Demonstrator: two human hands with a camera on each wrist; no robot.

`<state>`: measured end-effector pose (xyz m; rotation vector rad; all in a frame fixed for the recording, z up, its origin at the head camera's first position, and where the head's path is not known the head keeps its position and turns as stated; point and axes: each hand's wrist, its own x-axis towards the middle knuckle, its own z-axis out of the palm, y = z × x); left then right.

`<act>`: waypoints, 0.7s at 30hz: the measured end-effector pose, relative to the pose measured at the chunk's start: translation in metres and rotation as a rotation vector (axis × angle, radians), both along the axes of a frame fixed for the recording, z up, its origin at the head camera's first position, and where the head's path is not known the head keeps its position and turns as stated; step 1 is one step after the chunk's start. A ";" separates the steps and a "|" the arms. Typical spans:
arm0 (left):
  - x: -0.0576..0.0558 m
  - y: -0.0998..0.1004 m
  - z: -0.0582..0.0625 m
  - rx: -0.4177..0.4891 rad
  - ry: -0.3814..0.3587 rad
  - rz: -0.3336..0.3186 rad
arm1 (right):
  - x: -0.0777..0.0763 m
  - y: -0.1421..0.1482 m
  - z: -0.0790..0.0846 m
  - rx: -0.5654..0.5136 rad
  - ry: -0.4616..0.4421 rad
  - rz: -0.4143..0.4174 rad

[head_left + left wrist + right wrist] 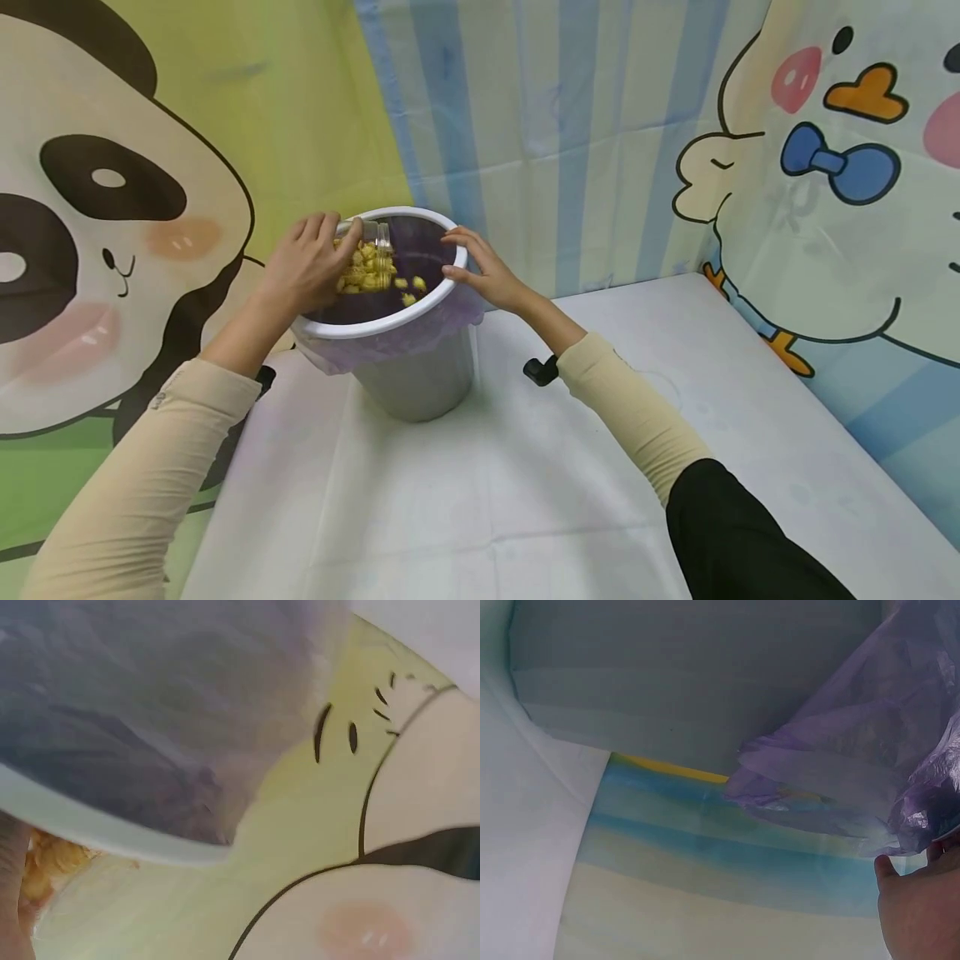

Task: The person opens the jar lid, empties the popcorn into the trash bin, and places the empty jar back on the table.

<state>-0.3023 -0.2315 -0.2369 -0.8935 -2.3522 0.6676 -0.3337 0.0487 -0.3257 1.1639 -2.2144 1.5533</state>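
Hanging nearly on its side over the opening of a grey bin, the clear jar had its threaded mouth aimed rightward. Yellow pieces packed its inside, and a few showed loose beyond the mouth; they looked light and crumbly, so the load was probably small. The jar's wall seemed stiff and smooth, likely slick under damp skin, and perhaps breakable, though glass or plastic could not be told. The body behind the neck looked the best place to hold it, leaving the mouth free. The left hand was clamped there, fingers over the top; the left wrist view caught only a corner of that grip.

Across the opening, well apart from the jar, the right hand was hooked on the white rim, fingers and thumb over its edge. That stiff ring suited steadying, whereas the purple liner, folded outward beneath it, looked thin, soft and easy to tear or drag. The bin stood upright on the white-covered desk, with printed cartoon cloths hung behind.
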 end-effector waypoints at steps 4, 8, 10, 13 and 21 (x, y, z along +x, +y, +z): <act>0.001 -0.003 0.003 -0.079 0.033 -0.052 | -0.010 -0.001 -0.010 -0.011 0.007 -0.002; 0.001 -0.005 0.006 -0.120 0.059 -0.113 | -0.010 -0.001 -0.010 -0.014 0.009 -0.007; 0.000 -0.006 0.009 -0.149 0.086 -0.154 | -0.009 -0.001 -0.010 -0.012 0.007 -0.008; 0.000 -0.007 0.014 -0.212 0.123 -0.205 | -0.010 -0.002 -0.010 -0.013 0.007 -0.008; 0.003 -0.005 0.031 -0.378 0.226 -0.259 | -0.010 -0.002 -0.010 -0.014 -0.001 -0.013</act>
